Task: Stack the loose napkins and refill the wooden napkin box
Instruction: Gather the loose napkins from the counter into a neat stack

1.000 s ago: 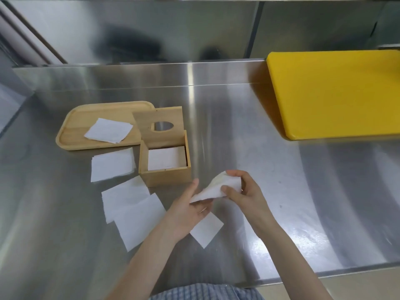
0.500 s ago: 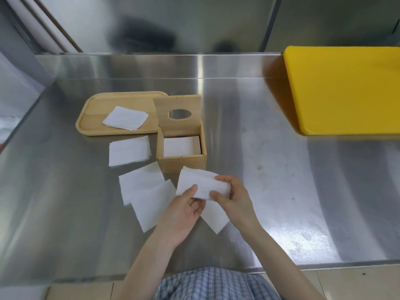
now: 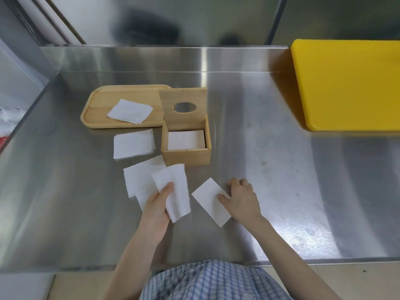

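Several loose napkins are seen on the steel counter (image 3: 259,131). One white napkin (image 3: 173,189) is gripped in the left hand (image 3: 157,207), thumb on top and fingers underneath, lifted slightly over two overlapping napkins (image 3: 140,180) that lie flat beneath it. A folded napkin (image 3: 208,201) lies flat just right of it; the right hand (image 3: 242,199) is laid on its right edge, thumb pressed on the paper and fingers curled onto the counter beside it, nothing being lifted. A small pile of napkins (image 3: 133,144) is noted further back, just left of the wooden napkin box (image 3: 186,155). The box stands open near the counter's middle, lid (image 3: 184,105) tipped up at the rear with an oval cut-out, and white napkins (image 3: 186,139) are seen inside, below the rim; how many cannot be judged, possibly a short stack. One more napkin (image 3: 129,111) rests on a wooden tray (image 3: 97,100) behind the pile, the tray touching or nearly touching the box's left rear. A yellow cutting board (image 3: 346,83) lies at the right rear, well apart. A blue checked garment (image 3: 207,282) is seen at the near edge
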Demonstrator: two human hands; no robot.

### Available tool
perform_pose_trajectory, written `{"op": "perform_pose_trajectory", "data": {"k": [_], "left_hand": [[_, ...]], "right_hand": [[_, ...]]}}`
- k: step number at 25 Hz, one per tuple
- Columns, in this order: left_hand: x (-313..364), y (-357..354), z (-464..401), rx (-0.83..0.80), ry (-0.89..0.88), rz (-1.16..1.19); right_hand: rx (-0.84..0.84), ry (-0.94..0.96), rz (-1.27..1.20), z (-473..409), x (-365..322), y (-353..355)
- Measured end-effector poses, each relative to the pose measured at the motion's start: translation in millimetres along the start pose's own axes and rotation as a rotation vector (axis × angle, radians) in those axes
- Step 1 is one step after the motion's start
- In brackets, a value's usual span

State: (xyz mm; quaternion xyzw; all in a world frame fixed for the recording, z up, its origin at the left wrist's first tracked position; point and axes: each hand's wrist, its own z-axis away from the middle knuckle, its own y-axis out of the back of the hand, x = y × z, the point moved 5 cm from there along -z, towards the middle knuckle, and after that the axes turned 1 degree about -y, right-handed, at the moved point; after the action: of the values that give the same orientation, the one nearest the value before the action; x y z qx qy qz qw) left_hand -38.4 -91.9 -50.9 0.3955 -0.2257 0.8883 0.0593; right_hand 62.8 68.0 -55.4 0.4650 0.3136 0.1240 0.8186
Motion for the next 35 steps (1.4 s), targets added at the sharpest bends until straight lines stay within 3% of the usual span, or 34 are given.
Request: {"op": "perform_pose_trajectory", "data": {"k": [3,8,15,19,22,30,35], "left_hand": [[-5,9,-2,0.06,0.044,-0.017],[-7,7,0,0.036,0.075,-0.027],[-9,8,0,-0.024,0.115,-0.011],[-2,1,11,-0.126,0.117,0.042],[6,2,20,-0.203,0.064,0.021],[26,40,31,-0.254,0.099,0.092],[26,70,29,-0.286,0.124,-0.036]], "right_hand": [[-0.006,0.012,0.174,-7,-9,-5],[-0.043,0.04,0.129,-9,-16,-10],[-0.121,0.038,-0.45,2,-19,33],[-0.315,0.099,-0.92,26,-44,53],[-0.436,0.144,-0.821,35,-67,32],[-0.388,0.073,-0.746,42,-103,-12],[-0.386,0.131,-0.629,54,-126,-37]]}}
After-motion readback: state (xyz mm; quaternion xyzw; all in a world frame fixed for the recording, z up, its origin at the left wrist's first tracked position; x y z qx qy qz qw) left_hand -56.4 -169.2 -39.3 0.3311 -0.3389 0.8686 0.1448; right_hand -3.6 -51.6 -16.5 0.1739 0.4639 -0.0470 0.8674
